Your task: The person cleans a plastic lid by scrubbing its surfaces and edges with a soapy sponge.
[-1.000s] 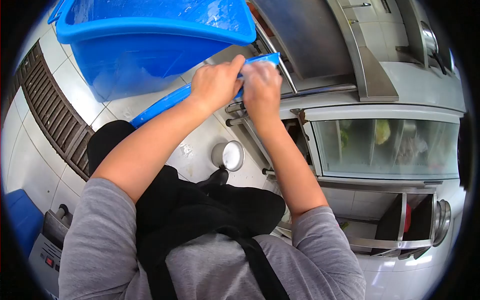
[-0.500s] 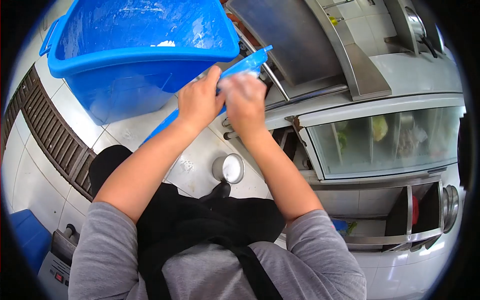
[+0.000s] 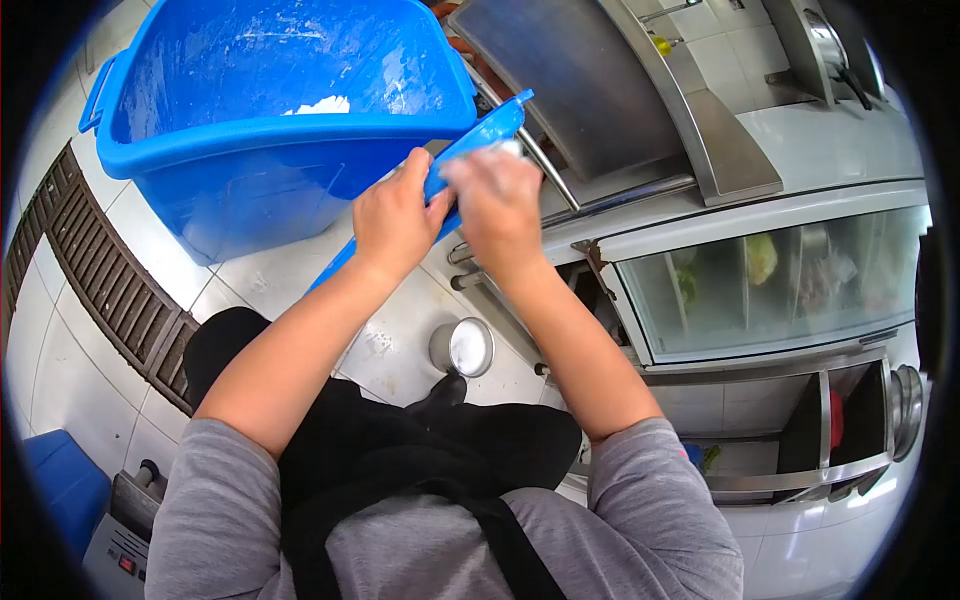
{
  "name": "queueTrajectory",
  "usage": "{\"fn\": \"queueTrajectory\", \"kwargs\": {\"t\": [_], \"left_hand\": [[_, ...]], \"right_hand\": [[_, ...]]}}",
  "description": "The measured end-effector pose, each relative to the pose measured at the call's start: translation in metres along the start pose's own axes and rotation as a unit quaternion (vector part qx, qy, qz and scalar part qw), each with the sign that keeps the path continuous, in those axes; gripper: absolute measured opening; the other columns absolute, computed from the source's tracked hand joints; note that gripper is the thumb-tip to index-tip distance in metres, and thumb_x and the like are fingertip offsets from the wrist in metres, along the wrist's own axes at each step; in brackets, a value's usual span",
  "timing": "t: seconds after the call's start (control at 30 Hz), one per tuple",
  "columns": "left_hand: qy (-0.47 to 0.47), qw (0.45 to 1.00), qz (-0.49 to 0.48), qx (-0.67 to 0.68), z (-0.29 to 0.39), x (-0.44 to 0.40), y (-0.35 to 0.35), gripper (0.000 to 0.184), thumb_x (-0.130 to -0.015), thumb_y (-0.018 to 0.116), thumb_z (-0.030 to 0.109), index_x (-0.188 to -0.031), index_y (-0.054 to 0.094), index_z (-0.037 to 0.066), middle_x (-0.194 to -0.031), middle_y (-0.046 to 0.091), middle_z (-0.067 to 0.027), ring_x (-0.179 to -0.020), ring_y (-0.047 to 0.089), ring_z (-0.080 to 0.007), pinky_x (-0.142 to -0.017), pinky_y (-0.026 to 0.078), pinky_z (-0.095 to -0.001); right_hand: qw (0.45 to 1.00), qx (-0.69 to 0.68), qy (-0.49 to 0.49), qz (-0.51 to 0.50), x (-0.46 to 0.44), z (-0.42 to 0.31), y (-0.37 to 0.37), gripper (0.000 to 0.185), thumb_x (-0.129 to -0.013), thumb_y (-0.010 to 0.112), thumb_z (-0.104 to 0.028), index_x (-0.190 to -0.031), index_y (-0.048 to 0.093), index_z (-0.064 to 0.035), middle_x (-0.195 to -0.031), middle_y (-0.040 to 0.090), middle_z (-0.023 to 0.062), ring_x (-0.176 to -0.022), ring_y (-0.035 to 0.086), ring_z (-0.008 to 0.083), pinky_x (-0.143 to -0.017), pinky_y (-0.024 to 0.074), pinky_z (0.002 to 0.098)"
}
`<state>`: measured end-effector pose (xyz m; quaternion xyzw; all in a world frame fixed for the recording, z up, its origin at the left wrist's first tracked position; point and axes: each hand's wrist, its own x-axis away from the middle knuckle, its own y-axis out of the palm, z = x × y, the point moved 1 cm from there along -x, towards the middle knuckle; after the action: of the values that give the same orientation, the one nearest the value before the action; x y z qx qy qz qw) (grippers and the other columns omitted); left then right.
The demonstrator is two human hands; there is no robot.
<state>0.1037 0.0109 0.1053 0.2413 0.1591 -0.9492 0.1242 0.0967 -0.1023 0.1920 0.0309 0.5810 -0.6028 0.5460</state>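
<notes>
A flat blue lid (image 3: 497,122) is tilted on edge, seen almost side-on, in front of my body. My left hand (image 3: 395,215) is closed on its edge, thumb up. Against the lid's upper part, my right hand (image 3: 495,205) is blurred by motion, its fingers bent round something whitish that I cannot make out. Just beyond stands a large blue tub (image 3: 280,175), its inner walls streaked white, with a white lump inside. On the floor below my hands, a round metal pot (image 3: 462,347) holds white foamy liquid.
A dark floor grate (image 3: 110,270) runs along the left. To the right are a metal sink unit (image 3: 715,150), a glass-fronted cooler (image 3: 780,290) with greens inside, and a low steel shelf (image 3: 740,485). A blue container (image 3: 65,485) sits at lower left.
More of the tub's inside shows as the view has shifted. The lid has swung steeper and its tip has moved left. My right hand keeps moving against it, and my left hand keeps its hold.
</notes>
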Motion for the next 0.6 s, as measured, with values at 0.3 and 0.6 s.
{"fn": "queueTrajectory", "kwargs": {"t": [0.3,0.6], "left_hand": [[0.043,0.999,0.011,0.026,0.006,0.006,-0.007,0.039,-0.079,0.078,0.039,-0.081,0.053,0.009,-0.065,0.062,-0.0095,-0.059,0.063,-0.0319,-0.051,0.048,-0.0408],[0.004,0.999,0.004,0.045,0.003,0.001,-0.015,0.048,-0.075,0.081,0.044,-0.075,0.049,0.008,-0.061,0.058,-0.0153,-0.055,0.059,-0.0354,-0.05,0.044,-0.0415]], "right_hand": [[0.929,-0.126,0.348,0.016,0.003,0.067,-0.016,0.014,-0.092,0.06,-0.009,-0.1,0.068,-0.0002,-0.098,0.066,0.0138,-0.095,0.063,0.0296,-0.087,0.0487,0.0359],[0.979,-0.097,0.173,0.055,-0.014,0.01,-0.03,0.021,-0.081,0.054,0.004,-0.097,0.066,-0.0039,-0.098,0.067,0.015,-0.096,0.064,0.0315,-0.086,0.05,0.0405]]}}
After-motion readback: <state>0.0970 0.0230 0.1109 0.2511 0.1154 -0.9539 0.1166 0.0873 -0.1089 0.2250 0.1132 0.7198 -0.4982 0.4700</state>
